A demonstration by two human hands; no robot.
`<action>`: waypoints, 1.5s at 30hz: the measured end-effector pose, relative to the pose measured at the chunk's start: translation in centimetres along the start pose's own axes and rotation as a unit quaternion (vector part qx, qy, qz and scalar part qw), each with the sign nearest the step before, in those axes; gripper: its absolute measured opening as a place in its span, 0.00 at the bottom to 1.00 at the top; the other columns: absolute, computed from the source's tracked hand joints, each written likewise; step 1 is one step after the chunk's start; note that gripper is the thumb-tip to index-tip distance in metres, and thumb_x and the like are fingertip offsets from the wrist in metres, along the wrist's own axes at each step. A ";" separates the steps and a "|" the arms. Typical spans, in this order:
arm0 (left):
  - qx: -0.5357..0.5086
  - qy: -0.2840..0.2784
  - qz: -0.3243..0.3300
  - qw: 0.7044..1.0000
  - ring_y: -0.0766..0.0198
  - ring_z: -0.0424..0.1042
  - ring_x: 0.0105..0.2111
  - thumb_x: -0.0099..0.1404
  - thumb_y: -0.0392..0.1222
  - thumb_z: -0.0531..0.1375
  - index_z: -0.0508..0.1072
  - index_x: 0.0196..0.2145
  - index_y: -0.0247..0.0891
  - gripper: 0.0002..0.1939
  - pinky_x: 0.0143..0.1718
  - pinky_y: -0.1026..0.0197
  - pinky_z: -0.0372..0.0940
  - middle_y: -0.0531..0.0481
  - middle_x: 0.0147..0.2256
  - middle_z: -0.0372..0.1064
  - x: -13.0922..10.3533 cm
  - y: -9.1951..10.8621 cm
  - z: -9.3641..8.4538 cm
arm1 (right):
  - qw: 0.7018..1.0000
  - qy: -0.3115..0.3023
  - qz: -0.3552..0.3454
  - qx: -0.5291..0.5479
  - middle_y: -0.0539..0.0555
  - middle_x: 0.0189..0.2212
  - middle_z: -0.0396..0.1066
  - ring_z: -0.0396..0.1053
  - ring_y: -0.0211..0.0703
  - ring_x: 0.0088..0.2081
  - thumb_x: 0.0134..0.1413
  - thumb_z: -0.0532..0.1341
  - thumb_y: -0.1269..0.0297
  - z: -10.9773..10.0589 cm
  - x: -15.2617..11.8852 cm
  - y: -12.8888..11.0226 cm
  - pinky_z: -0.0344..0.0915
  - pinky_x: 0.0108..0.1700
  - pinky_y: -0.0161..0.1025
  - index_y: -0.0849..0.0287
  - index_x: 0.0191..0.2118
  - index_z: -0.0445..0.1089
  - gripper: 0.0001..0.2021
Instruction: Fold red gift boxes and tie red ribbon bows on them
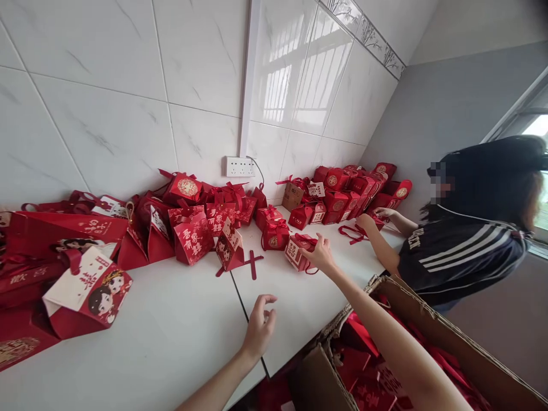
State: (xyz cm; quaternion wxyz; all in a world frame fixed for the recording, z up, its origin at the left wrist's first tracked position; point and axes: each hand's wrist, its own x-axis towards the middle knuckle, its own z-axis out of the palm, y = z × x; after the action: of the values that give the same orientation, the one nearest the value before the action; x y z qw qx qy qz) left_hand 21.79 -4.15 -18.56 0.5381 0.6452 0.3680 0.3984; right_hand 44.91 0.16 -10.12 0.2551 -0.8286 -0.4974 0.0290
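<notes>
A small red gift box [295,255] with a white panel and red ribbon stands on the white table, right of the middle. My right hand [322,255] reaches across to it and grips its right side between thumb and fingers. Nearer to me, my left hand [259,324] hovers over the table joint, fingers loosely curled and apart, holding nothing. Beyond it lies a crossed red ribbon strip [253,264], beside a red and white peaked box [230,245]. Two small red boxes with bows [275,233] stand just behind the box in my right hand.
Red boxes and bags [158,225] crowd the wall side on the left, and stacked red boxes [338,197] fill the far right. An open cardboard carton [419,299] of red packaging stands beneath my right forearm. A co-worker [471,251] handles red ribbon at right.
</notes>
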 end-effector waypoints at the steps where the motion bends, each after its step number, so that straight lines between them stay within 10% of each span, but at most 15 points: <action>1: -0.004 0.005 0.002 1.000 0.54 0.69 0.44 0.58 0.40 0.52 0.67 0.38 0.39 0.10 0.43 0.51 0.65 0.43 0.41 0.68 -0.1 0.0 0.0 | 1.000 0.005 0.010 -0.001 0.73 0.54 0.55 0.64 0.61 0.52 0.50 0.57 0.51 -0.3 -1.5 -0.6 0.62 0.50 0.50 0.69 0.60 0.43 0.38; 6: -0.020 0.044 0.028 0.998 0.52 0.61 0.53 0.61 0.48 0.51 0.59 0.48 0.39 0.18 0.51 0.49 0.60 0.40 0.51 0.61 -0.6 -0.1 -0.8 | 0.999 -0.037 -0.013 -0.024 0.73 0.58 0.52 0.67 0.60 0.50 0.47 0.62 0.47 -0.8 -10.7 -4.7 0.64 0.47 0.48 0.66 0.62 0.43 0.43; 10: -0.022 0.050 0.049 0.997 0.52 0.59 0.55 0.62 0.53 0.50 0.56 0.51 0.39 0.23 0.54 0.48 0.57 0.39 0.53 0.58 -0.1 -0.2 -2.6 | 0.988 -0.150 -0.028 -0.033 0.65 0.44 0.70 0.71 0.59 0.42 0.51 0.57 0.43 -2.5 -14.7 -6.6 0.65 0.41 0.47 0.62 0.61 0.49 0.38; 14: -0.017 0.044 0.073 0.996 0.53 0.59 0.56 0.61 0.51 0.50 0.58 0.50 0.39 0.22 0.55 0.49 0.55 0.40 0.53 0.59 0.7 -0.1 -3.8 | 0.991 -0.118 -0.017 -0.053 0.58 0.29 0.74 0.73 0.53 0.35 0.60 0.51 0.51 -4.7 -13.1 -6.7 0.64 0.39 0.44 0.61 0.47 0.67 0.20; 21: 0.009 0.053 0.064 0.996 0.54 0.65 0.49 0.60 0.52 0.55 0.63 0.44 0.39 0.18 0.52 0.50 0.58 0.44 0.46 0.66 1.2 0.2 -4.2 | 0.974 -0.175 -0.143 0.002 0.55 0.49 0.70 0.68 0.42 0.49 0.60 0.54 0.65 -3.5 -10.7 -6.4 0.61 0.50 0.36 0.56 0.48 0.68 0.12; 26: 0.016 0.107 0.039 0.993 0.55 0.66 0.45 0.64 0.54 0.47 0.63 0.40 0.40 0.17 0.47 0.51 0.62 0.44 0.43 0.65 2.1 0.2 -5.7 | 0.965 -0.239 -0.103 0.018 0.50 0.28 0.76 0.72 0.37 0.22 0.60 0.52 0.58 -3.8 -12.3 -4.9 0.65 0.30 0.33 0.57 0.41 0.69 0.12; 33: 0.019 -0.054 0.107 0.993 0.54 0.61 0.55 0.59 0.55 0.53 0.65 0.46 0.41 0.21 0.55 0.51 0.57 0.44 0.53 0.63 1.9 1.4 -5.2 | 0.992 -0.122 -0.039 0.017 0.57 0.31 0.74 0.71 0.44 0.35 0.60 0.51 0.56 -3.2 -10.3 -4.4 0.62 0.38 0.37 0.60 0.33 0.69 0.15; 45: 0.096 -0.114 0.104 0.983 0.56 0.66 0.47 0.56 0.42 0.57 0.63 0.41 0.40 0.14 0.50 0.51 0.63 0.46 0.43 0.65 3.1 2.6 -4.8 | 0.947 -0.201 0.053 0.244 0.46 0.19 0.64 0.65 0.33 0.21 0.53 0.58 0.52 -1.2 -11.6 -2.9 0.65 0.26 0.33 0.59 0.26 0.61 0.16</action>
State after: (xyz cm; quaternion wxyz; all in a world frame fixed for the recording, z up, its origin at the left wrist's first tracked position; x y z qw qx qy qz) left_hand 18.85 0.19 -15.18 0.4675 0.7701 0.2715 0.3387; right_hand 37.06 -8.97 -10.10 0.3419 -0.7435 -0.4713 0.3291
